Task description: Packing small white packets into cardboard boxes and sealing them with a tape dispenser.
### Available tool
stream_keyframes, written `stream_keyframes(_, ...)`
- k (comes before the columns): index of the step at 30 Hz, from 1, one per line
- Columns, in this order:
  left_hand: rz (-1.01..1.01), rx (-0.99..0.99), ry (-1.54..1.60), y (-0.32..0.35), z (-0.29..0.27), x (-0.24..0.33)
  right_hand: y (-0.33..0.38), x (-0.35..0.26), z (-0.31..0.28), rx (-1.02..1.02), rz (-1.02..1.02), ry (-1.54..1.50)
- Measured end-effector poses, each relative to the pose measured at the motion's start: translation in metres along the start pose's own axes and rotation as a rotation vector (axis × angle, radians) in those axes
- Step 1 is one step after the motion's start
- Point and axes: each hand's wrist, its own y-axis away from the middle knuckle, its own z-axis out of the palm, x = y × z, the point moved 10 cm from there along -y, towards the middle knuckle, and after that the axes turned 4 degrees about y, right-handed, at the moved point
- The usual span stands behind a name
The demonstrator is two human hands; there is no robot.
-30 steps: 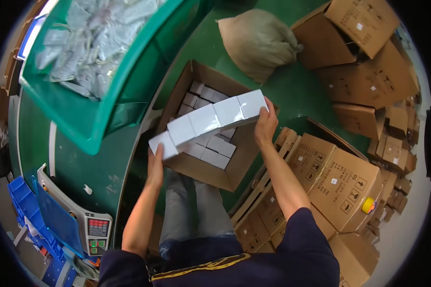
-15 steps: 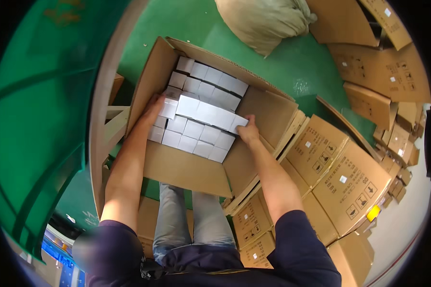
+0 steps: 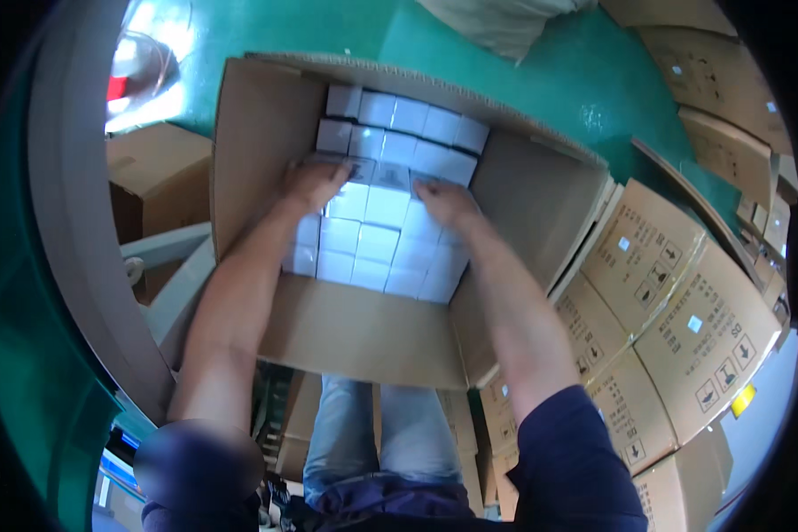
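A large open cardboard carton (image 3: pixel 363 328) stands before me, with rows of small white boxes (image 3: pixel 387 206) packed inside. My left hand (image 3: pixel 315 186) reaches in at the left, its fingers laid over the boxes of a middle row. At the right end of that row, my right hand (image 3: pixel 450 206) touches the boxes with its fingertips. Both hands rest on the boxes with fingers extended, and neither lifts one. Greyish marked faces show on a couple of boxes between the hands. Parts of the boxes beneath both hands are hidden.
Sealed cardboard cartons (image 3: pixel 634 355) are stacked at the right. Another brown carton (image 3: pixel 164 173) sits to the left, near a pale frame bar (image 3: pixel 182 288). A beige sack (image 3: pixel 496 22) lies on the green floor (image 3: pixel 328 27) at the far side. Flattened cardboard (image 3: pixel 727 151) leans at the far right.
The row of white boxes held between my hands has gone down level with the others. My right hand has moved inward onto the boxes, and my left hand reaches further over them. The view has shifted.
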Motion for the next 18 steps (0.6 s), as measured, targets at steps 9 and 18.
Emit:
stream_keyframes(9,-0.033,-0.156,-0.191,0.005,0.027,-0.016,-0.004,-0.098,0.028,-0.086,-0.248,-0.030)
stream_keyframes(18,0.059,0.087,-0.306,0.052,-0.005,0.051,0.062,-0.033,-0.058,0.728,0.009,0.036)
